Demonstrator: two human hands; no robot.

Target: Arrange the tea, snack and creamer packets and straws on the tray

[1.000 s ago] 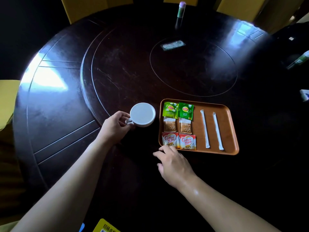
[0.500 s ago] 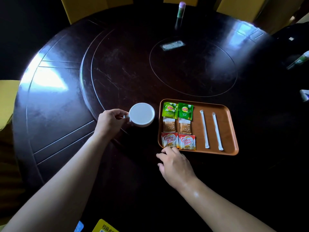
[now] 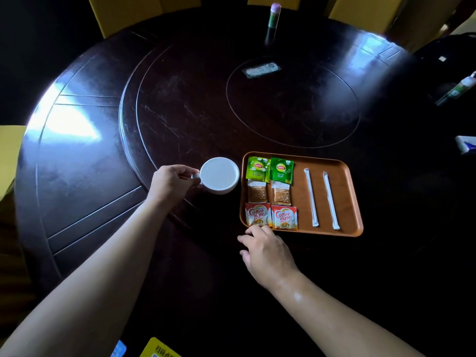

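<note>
Fingers (image 3: 186,173) of the left hand (image 3: 171,182) pinch the handle of the cup (image 3: 219,175), which has slid slightly leftward over the last second and now sits just beside the tray (image 3: 354,202) rather than crowding it. The right hand (image 3: 268,253) rests loosely curled, gripping nothing, fingertips at the tray's near rim by the creamer packets (image 3: 271,216). On the tray, tea packets (image 3: 269,170) lead, snack packets (image 3: 269,193) sit between, and two straws (image 3: 320,199) lie parallel to the right. The arrangement looks essentially complete; only tidying seems left.
</note>
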